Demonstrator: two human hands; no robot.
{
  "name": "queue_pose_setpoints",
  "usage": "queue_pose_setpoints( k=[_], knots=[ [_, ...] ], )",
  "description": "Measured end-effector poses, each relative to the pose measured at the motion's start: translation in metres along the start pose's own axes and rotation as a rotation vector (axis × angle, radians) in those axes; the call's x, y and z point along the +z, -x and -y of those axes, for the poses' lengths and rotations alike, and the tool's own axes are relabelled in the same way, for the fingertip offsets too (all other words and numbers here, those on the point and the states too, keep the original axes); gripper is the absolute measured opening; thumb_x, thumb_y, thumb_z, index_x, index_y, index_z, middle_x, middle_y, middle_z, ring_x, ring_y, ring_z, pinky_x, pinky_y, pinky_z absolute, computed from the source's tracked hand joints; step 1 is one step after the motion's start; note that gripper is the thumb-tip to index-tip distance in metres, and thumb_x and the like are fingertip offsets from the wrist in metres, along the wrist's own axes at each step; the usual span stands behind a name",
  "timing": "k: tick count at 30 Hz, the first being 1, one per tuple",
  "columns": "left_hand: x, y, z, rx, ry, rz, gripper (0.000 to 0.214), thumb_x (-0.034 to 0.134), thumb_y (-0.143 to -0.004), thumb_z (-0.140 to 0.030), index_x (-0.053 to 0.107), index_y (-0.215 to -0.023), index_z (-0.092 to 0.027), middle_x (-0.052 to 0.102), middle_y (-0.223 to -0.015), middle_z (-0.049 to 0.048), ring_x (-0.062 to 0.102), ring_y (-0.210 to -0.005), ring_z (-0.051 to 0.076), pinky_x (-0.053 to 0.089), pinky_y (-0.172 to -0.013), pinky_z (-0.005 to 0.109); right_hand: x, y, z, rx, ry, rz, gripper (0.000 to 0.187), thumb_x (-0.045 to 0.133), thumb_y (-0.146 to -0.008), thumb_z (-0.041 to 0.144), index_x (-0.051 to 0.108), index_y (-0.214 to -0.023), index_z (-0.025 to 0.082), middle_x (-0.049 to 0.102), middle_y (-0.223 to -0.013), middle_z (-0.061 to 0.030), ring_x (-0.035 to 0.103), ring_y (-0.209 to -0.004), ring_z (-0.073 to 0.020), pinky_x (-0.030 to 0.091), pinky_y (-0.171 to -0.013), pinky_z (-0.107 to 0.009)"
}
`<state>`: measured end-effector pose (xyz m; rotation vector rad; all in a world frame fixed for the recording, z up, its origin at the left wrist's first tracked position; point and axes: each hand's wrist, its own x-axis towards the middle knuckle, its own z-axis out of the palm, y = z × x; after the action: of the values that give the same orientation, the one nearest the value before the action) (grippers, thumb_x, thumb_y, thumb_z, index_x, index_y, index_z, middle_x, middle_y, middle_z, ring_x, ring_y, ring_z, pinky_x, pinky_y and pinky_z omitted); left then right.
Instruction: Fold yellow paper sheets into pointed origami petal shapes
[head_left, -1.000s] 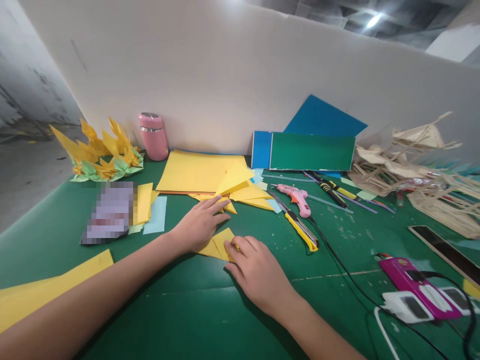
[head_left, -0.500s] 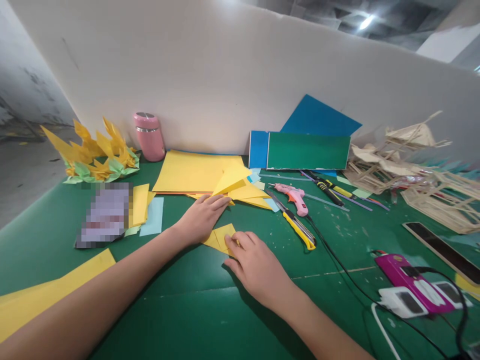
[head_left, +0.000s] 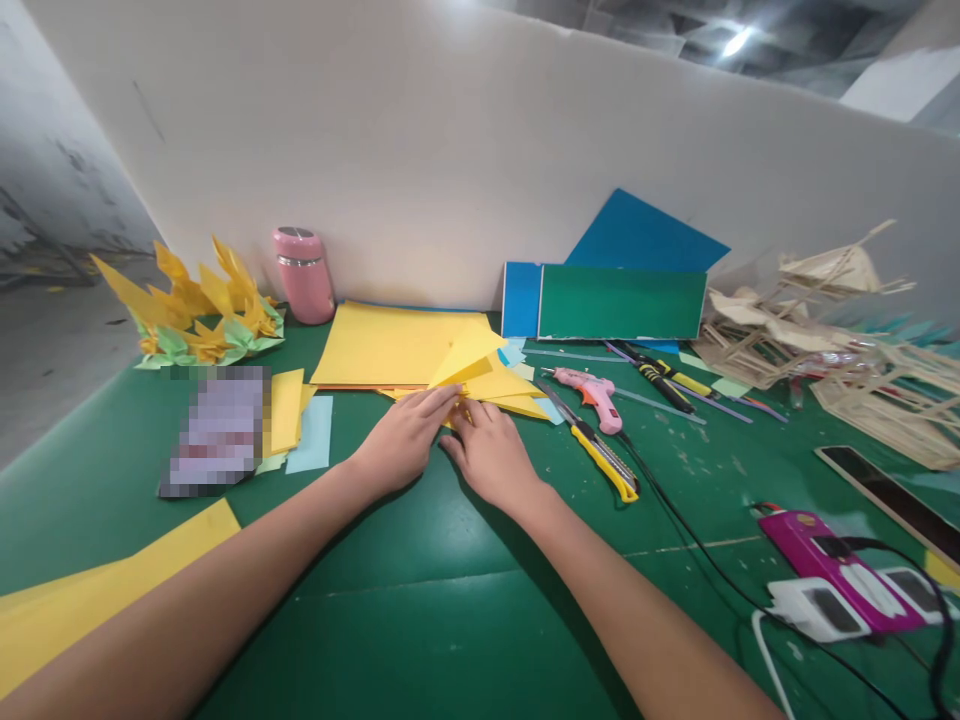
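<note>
My left hand (head_left: 403,438) and my right hand (head_left: 489,450) meet in the middle of the green table, fingertips nearly touching. Between them, the fingers are closed on a small piece of folded yellow paper (head_left: 454,412), of which only slivers show. Just beyond the fingertips lie folded yellow paper pieces (head_left: 480,372), one with a flap standing up. Behind these rests a stack of yellow paper sheets (head_left: 390,340).
A pink glue gun (head_left: 589,390) and a yellow utility knife (head_left: 607,462) lie right of my hands. The purple power strip (head_left: 840,575) with cables is at front right. Wooden stick models (head_left: 772,335), a pink flask (head_left: 304,280) and an orange paper-flower ring (head_left: 202,315) stand farther back.
Both hands have moved away from me and closer together. The folded yellow paper, earlier visible between them on the table, has shifted forward and is now mostly covered by the fingers.
</note>
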<state>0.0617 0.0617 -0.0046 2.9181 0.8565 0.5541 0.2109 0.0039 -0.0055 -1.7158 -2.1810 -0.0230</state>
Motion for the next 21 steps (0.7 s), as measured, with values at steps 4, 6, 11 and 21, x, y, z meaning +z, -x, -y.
queue_pose_setpoints(
  k=[4, 6, 11, 21],
  knots=[
    [0.002, 0.002, 0.001, -0.019, 0.03, 0.017, 0.059, 0.035, -0.077, 0.004, 0.042, -0.134, -0.009, 0.046, -0.143, 0.0156, 0.046, -0.129, 0.025, 0.04, -0.107, 0.041, 0.007, 0.0, -0.005, 0.013, -0.056, -0.06, 0.032, 0.054, -0.091, 0.025, 0.054, -0.12, 0.011, 0.062, -0.118, -0.0159, 0.053, -0.11, -0.029, 0.045, -0.093, -0.042],
    [0.003, 0.002, 0.001, -0.032, 0.041, 0.026, 0.059, 0.035, -0.077, 0.004, 0.043, -0.133, -0.01, 0.045, -0.143, 0.0157, 0.046, -0.129, 0.024, 0.041, -0.106, 0.04, 0.007, 0.004, -0.009, 0.02, -0.083, -0.087, 0.029, 0.055, -0.089, 0.022, 0.054, -0.116, 0.011, 0.065, -0.112, -0.0146, 0.056, -0.107, -0.0274, 0.047, -0.09, -0.039],
    [0.001, 0.003, -0.002, -0.06, 0.056, 0.055, 0.048, 0.036, -0.077, 0.004, 0.054, -0.117, -0.016, 0.063, -0.117, 0.0109, 0.058, -0.112, 0.024, 0.048, -0.095, 0.04, -0.002, 0.01, -0.022, 0.063, -0.112, -0.176, 0.023, 0.041, -0.085, 0.006, 0.058, -0.098, 0.016, 0.068, -0.096, -0.0099, 0.062, -0.088, -0.0238, 0.049, -0.076, -0.035],
    [0.007, 0.004, -0.008, -0.031, 0.082, 0.061, 0.042, 0.038, -0.084, -0.004, 0.057, -0.12, -0.016, 0.06, -0.122, 0.0124, 0.052, -0.121, 0.026, 0.035, -0.108, 0.049, 0.003, -0.029, -0.027, 0.124, -0.101, -0.239, 0.039, 0.049, -0.091, 0.024, 0.057, -0.129, 0.026, 0.063, -0.117, -0.0109, 0.051, -0.105, -0.0315, 0.04, -0.089, -0.047]
  ],
)
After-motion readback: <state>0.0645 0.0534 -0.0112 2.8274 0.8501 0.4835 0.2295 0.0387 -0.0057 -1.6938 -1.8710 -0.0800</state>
